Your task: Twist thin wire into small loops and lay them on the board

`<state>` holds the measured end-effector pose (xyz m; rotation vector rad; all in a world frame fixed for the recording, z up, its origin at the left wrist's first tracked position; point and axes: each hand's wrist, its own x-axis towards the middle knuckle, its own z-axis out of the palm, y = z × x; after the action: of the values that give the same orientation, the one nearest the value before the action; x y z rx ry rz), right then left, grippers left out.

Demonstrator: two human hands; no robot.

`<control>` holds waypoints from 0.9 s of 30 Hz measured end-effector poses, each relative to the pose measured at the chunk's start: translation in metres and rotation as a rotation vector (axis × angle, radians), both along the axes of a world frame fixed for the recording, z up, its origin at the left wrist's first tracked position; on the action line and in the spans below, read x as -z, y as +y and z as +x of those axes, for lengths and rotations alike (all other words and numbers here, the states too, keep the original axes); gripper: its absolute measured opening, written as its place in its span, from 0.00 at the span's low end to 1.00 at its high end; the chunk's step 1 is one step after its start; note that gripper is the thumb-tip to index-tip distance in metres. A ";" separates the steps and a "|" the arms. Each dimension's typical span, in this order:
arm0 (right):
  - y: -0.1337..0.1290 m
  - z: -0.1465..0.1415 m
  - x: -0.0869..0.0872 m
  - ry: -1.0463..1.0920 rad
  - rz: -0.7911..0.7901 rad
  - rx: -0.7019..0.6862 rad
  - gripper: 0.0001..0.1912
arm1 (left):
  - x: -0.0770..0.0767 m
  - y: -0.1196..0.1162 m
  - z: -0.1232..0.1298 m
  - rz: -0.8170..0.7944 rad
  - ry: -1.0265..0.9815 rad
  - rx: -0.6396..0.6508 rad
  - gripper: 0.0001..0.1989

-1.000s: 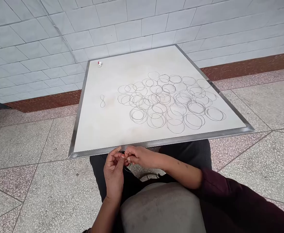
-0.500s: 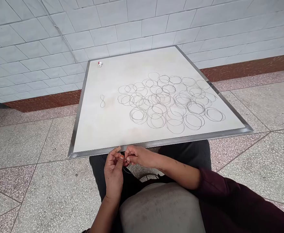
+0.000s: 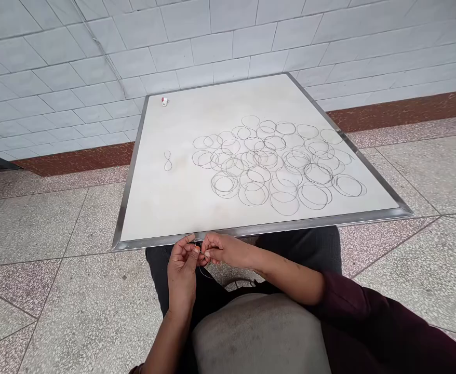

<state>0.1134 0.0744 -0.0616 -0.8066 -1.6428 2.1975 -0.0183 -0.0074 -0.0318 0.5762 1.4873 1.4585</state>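
Note:
A thin wire loop [image 3: 206, 275] is pinched between my two hands, just off the near edge of the table. My left hand [image 3: 184, 265] grips it between thumb and fingers, with a tan wrap on one fingertip. Close against it, my right hand [image 3: 220, 249] pinches the same wire. Part of the wire arches above the fingers and part hangs below them. Where the fingers meet, the wire's shape is hidden. On the white tabletop [image 3: 153, 208] lie many thin wire rings [image 3: 284, 203], overlapping at the middle and right. A figure-eight wire [image 3: 168, 161] lies apart on the left.
A small white and red object [image 3: 164, 102] sits at the table's far left corner. A metal rim [image 3: 251, 230] frames the tabletop. Behind stands a white tiled wall [image 3: 212, 47], and speckled floor [image 3: 95, 291] surrounds the table. My legs are under its near edge.
The wire now arches higher between my fingertips, and my hands stay close together. The whole view has shifted slightly, moving the table a little to the right. The rings lie as before.

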 end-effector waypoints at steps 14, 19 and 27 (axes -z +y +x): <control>-0.001 0.001 -0.013 0.009 0.045 0.022 0.06 | -0.004 -0.006 0.002 0.035 0.027 0.034 0.16; -0.002 -0.001 -0.011 -0.003 0.074 0.052 0.05 | -0.003 -0.006 0.002 0.047 -0.002 0.031 0.16; 0.004 -0.007 -0.008 0.062 0.130 0.159 0.10 | 0.007 -0.007 -0.002 0.033 0.020 0.008 0.26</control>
<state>0.1067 0.0779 -0.0539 -0.7954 -1.6135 1.9671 -0.0207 -0.0144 -0.0386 0.6180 1.4769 1.4775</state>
